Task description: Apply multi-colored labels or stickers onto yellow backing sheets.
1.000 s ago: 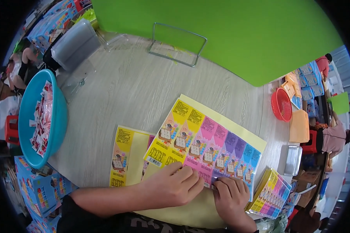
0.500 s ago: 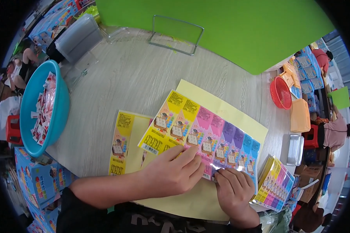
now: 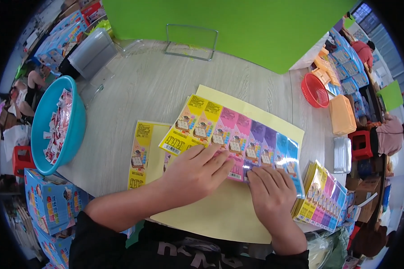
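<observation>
A glossy sheet of printed labels [image 3: 243, 134] in yellow, pink, purple and blue bands lies aslant over larger pale yellow sheets [image 3: 215, 210] on the table. My left hand [image 3: 201, 171] rests on its front edge by the yellow and pink bands, fingers stretched out and pointing right. Along the same edge, my right hand [image 3: 272, 190] lies palm down with fingers extended over the purple and blue bands. Light glints off the sheet beside those fingertips. A yellow label strip [image 3: 141, 150] shows left of the sheet, partly covered by it.
A stack of similar label sheets [image 3: 321, 197] sits at the right table edge. At the left stands a teal basin [image 3: 78, 130] of small wrapped packets. A wire frame [image 3: 192, 57] and a green panel [image 3: 211, 22] are at the back, a red basket [image 3: 315, 91] at far right.
The view has shifted slightly. My right hand's fingers have straightened and lie flatter on the label sheet. My left fingers stay on its front edge.
</observation>
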